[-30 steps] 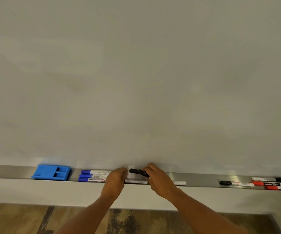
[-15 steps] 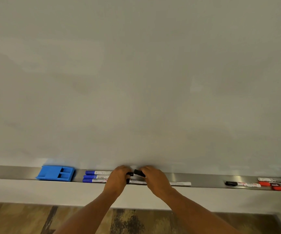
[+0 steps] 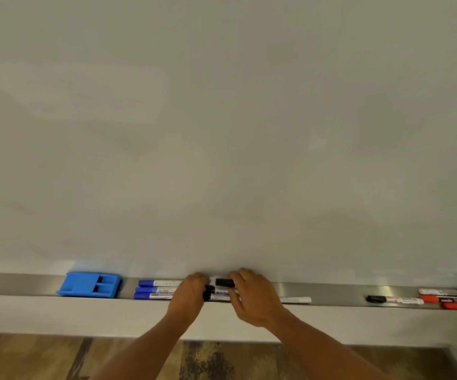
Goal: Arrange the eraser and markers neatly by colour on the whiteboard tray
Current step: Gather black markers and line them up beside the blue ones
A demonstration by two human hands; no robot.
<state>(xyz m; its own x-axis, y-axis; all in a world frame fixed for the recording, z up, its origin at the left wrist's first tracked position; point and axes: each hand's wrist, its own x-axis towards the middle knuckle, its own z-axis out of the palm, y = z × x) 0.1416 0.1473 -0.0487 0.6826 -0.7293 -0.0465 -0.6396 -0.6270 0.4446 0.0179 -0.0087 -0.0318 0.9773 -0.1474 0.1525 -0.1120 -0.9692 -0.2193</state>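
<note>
Here, both hands, left hand [image 3: 187, 293] and right hand [image 3: 252, 296], fingers curled pinching the black markers [image 3: 223, 290], group them on the tray [image 3: 339, 293]; next, align ends.

Office or classroom: wall whiteboard [image 3: 221, 133]

Blue eraser [image 3: 88, 284], blue-capped markers [image 3: 156, 289], red markers [image 3: 452, 303], silver tray [image 3: 337, 293]

We see a long brushed-metal whiteboard tray [image 3: 331, 293] with a dull sheen, a matt blue plastic eraser [image 3: 84, 285], and worn, streaky brown wood flooring [image 3: 29, 357].
</note>
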